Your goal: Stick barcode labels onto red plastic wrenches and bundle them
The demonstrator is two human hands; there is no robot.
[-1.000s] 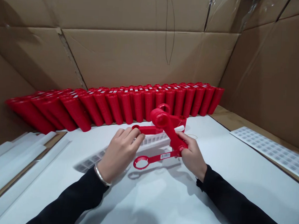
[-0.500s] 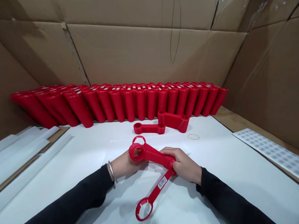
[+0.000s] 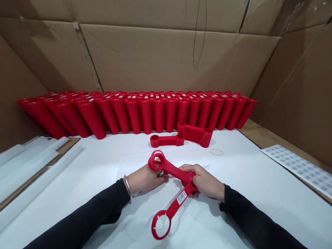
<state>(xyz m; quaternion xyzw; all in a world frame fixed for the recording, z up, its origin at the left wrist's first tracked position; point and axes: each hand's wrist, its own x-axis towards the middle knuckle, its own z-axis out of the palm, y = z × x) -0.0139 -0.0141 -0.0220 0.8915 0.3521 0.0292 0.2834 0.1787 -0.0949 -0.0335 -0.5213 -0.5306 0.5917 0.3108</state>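
Observation:
My right hand (image 3: 207, 181) is closed round the joined end of several red ring-ended plastic pieces (image 3: 174, 170). One piece with a barcode label (image 3: 181, 197) slants down toward me, its large ring (image 3: 161, 224) at the lower end. The others reach up and left to a ring end beside my left hand (image 3: 146, 178). My left hand is under and next to that end, its fingers bent and partly hidden behind the red pieces, so its grip cannot be made out.
Long rows of stacked red pieces (image 3: 158, 115) line the cardboard wall (image 3: 147, 56). Before them lie a smaller red stack (image 3: 194, 134), another red piece (image 3: 167, 140) and a rubber band (image 3: 217, 152). White strips are left, a label sheet (image 3: 302, 172) right.
The upper-left ring ends have drawn closer together, overlapping more. My left hand has shifted slightly right and its fingers show more. The whole view has shifted slightly.

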